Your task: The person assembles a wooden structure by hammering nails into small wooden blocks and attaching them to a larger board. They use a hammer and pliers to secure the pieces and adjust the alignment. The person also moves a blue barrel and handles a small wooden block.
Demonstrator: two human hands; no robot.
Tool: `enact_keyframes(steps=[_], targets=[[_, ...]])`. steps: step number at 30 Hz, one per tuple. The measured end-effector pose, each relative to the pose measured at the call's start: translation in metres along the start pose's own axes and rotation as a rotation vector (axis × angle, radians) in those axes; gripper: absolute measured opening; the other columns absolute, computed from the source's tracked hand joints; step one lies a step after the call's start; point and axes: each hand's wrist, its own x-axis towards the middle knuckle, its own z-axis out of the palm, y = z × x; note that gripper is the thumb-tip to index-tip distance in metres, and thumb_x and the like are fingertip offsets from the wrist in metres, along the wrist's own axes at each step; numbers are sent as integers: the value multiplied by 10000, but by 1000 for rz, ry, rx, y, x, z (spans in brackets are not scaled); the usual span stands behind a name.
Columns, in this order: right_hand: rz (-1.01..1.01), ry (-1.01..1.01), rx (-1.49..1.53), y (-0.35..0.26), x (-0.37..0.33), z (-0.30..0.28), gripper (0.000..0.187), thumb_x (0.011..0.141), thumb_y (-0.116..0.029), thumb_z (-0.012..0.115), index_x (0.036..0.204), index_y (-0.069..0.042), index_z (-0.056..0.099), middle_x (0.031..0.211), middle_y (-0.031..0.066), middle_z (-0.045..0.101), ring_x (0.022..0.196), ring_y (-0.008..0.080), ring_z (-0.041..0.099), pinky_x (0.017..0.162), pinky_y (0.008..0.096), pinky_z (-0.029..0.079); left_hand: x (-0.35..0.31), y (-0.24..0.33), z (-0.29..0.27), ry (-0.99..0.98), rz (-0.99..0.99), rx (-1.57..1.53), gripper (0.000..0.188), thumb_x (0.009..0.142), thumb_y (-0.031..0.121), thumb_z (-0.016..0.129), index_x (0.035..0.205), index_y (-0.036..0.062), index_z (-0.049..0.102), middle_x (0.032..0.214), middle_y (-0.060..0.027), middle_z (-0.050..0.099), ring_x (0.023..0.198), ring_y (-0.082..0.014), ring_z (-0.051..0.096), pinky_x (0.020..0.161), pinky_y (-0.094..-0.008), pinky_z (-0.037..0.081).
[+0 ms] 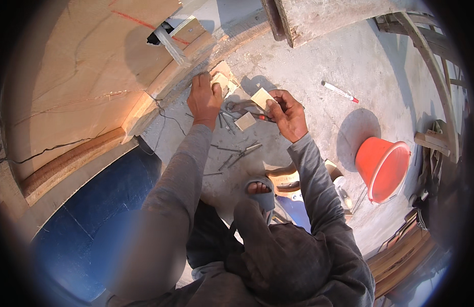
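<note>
My right hand [289,116] pinches a small, pale square of wood [261,98] between thumb and fingers. With curled fingers, my left hand [203,100] grips a small wood piece [220,81] at the edge of a pile of similar offcuts; its fingertips are partly hidden. Between the hands, a pair of pincers [242,106] with red on the handle lies on the concrete. Another wood square [245,121] rests just below them. Several nails [227,124] are scattered beside my left wrist, and more long nails [240,154] lie nearer my foot.
A large plywood panel [68,66] on timber framing takes up the left, with a thin dark wire along it. Below it is a blue surface [94,220]. A red-capped marker [340,91] and a tilted orange bucket [382,169] are on the floor to the right.
</note>
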Motion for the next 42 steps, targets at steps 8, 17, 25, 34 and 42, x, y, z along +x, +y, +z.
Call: enact_keyframes(steps=[8, 17, 25, 34, 42], targets=[[112, -38, 38, 22, -15, -12, 178, 960, -85, 607, 1123, -14, 621, 838, 14, 623, 728, 64, 567, 658, 226, 488, -13, -1, 3, -29, -10, 57, 223, 735, 80, 688, 938, 38, 605, 905, -117, 563, 787, -312, 610, 666, -413, 513], [36, -52, 269, -9, 5, 24, 204, 940, -83, 647, 1131, -10, 646, 906, -4, 634, 759, 59, 558, 669, 222, 466, -27, 48, -37, -303, -461, -1011, 171, 951, 113, 540, 869, -9, 629, 751, -6, 597, 684, -87, 567, 612, -248, 465], [-227, -83, 11, -36, 30, 46, 209, 926, -77, 654, 1122, -5, 650, 873, 19, 591, 836, 98, 550, 681, 237, 475, -30, 49, -54, -289, -351, -1073, 208, 967, 98, 496, 1021, -26, 654, 853, -72, 670, 735, -111, 639, 658, -262, 533], [-920, 18, -288, -130, 116, 71, 198, 880, -65, 665, 1076, -37, 673, 960, 96, 644, 882, 219, 645, 763, 332, 530, 10, 79, -123, 318, -219, -970, 196, 957, 64, 556, 1088, -40, 658, 889, -72, 679, 733, -94, 634, 623, -216, 513], [-1089, -19, -373, -140, 158, 96, 222, 856, -25, 679, 1077, -42, 672, 981, 100, 667, 850, 210, 648, 760, 317, 530, 60, 52, -133, 360, 43, -709, 247, 891, -12, 566, 1120, -59, 647, 945, -105, 649, 743, -109, 632, 642, -230, 525]])
